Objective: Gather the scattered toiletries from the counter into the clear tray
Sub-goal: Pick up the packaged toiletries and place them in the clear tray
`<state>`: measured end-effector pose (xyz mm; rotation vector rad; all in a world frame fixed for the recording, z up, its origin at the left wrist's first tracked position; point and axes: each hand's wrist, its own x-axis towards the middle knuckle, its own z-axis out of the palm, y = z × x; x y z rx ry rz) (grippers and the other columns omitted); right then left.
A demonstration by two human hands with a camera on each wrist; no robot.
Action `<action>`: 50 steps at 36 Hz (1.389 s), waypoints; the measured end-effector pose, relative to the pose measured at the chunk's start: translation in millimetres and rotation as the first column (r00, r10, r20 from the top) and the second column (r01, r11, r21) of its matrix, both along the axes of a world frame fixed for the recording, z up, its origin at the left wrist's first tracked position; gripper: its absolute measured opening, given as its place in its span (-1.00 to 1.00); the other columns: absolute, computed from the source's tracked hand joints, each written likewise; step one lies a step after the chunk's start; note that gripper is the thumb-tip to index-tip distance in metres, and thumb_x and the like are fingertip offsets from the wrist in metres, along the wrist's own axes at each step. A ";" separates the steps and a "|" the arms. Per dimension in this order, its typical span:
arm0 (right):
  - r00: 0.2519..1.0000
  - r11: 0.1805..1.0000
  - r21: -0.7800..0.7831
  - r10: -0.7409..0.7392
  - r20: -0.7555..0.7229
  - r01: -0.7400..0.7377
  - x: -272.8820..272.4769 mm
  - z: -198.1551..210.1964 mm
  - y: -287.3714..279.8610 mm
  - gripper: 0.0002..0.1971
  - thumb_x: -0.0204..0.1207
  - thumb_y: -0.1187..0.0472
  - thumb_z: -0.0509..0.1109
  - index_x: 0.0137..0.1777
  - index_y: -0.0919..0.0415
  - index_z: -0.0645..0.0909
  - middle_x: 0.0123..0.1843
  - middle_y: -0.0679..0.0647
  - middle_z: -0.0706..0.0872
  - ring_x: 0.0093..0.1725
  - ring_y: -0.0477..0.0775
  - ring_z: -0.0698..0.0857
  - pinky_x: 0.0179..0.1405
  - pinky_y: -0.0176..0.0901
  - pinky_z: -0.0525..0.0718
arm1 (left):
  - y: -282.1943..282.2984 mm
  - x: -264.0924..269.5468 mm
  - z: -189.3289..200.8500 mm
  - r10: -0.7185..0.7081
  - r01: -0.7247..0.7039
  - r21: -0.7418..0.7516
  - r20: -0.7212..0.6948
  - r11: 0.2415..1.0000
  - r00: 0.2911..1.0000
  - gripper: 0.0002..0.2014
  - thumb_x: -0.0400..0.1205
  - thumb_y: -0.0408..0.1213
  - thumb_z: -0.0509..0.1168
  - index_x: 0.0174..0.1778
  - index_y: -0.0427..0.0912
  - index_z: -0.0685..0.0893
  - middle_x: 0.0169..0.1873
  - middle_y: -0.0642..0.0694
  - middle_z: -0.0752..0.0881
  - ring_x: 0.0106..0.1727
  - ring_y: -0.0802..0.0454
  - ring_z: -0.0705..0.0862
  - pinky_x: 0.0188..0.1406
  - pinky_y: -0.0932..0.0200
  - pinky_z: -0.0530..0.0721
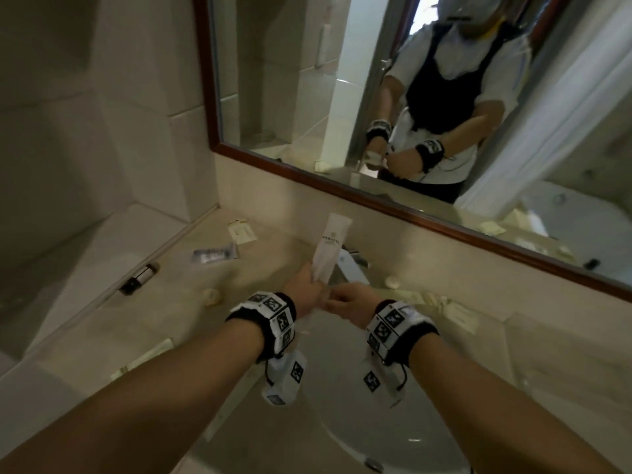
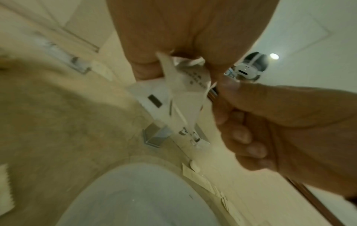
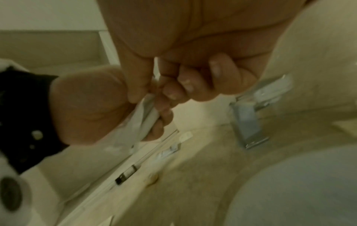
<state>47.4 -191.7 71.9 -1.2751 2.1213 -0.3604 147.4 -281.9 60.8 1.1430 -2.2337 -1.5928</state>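
Over the sink I hold a long white sachet upright, its printed top pointing at the mirror. My left hand grips its lower part in curled fingers. My right hand pinches its bottom end just right of the left hand. In the left wrist view the sachet is crumpled under my left hand. The right wrist view shows my right hand pinching the sachet. No clear tray shows plainly in any view.
Loose items lie on the beige counter: a small white packet, a dark sachet, a small dark bottle by a raised ledge, a round piece, packets at the right. The chrome faucet stands behind the basin.
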 end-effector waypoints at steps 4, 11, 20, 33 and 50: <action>0.979 0.981 -0.143 -0.153 -0.133 0.134 -37.0 19.5 38.1 -0.73 0.52 0.03 0.42 -0.36 0.04 0.49 -0.37 -0.03 0.52 -0.33 -0.03 0.49 -0.25 -0.20 0.50 | 25.2 -21.3 12.2 -0.292 0.307 -0.098 0.142 0.947 0.946 -0.65 0.67 -0.29 0.16 0.39 -0.19 0.41 0.11 -0.29 0.64 -0.11 -0.16 0.63 -0.06 -0.13 0.74; 0.871 0.971 -0.236 -0.145 -0.469 0.034 -95.7 47.4 129.8 -0.84 0.36 0.08 0.53 -0.17 0.07 0.60 -0.10 0.06 0.54 -0.07 0.16 0.59 -0.13 -0.22 0.46 | 92.9 -73.4 31.8 -0.498 0.681 -0.319 0.492 0.660 0.714 -0.69 0.65 -0.14 0.13 0.30 -0.11 0.47 0.13 -0.17 0.65 -0.01 -0.15 0.66 -0.05 0.00 0.63; 0.743 0.990 0.130 0.047 -0.668 0.054 -137.5 52.5 254.3 -0.47 0.41 -0.07 0.46 0.35 -0.03 0.44 0.30 0.00 0.61 0.31 0.15 0.58 0.34 0.06 0.42 | 212.3 -146.7 54.9 -0.612 0.827 -0.384 0.557 0.411 0.562 -0.65 0.65 -0.15 0.26 0.32 -0.19 0.50 0.24 -0.20 0.63 0.20 -0.20 0.64 0.22 -0.06 0.61; 0.783 0.938 0.271 0.001 -0.622 0.214 -215.7 35.9 400.5 -0.80 0.57 0.12 0.29 0.10 0.18 0.63 0.05 0.13 0.73 0.04 0.19 0.72 0.13 -0.02 0.68 | 348.5 -237.2 42.2 -0.662 0.881 -0.338 0.582 0.332 0.472 -0.55 0.68 -0.05 0.27 0.41 -0.24 0.46 0.32 -0.22 0.59 0.27 -0.17 0.58 0.11 0.11 0.46; 0.936 0.891 0.347 -0.191 -0.296 0.292 -279.2 -64.3 500.2 -0.60 0.51 0.12 0.38 0.30 0.12 0.38 0.23 0.15 0.64 0.14 0.25 0.68 0.13 0.08 0.65 | 422.8 -302.6 -51.8 -0.612 0.930 -0.207 0.706 0.305 0.358 -0.51 0.65 -0.14 0.28 0.50 -0.13 0.40 0.36 -0.20 0.56 0.36 -0.21 0.58 0.32 -0.04 0.56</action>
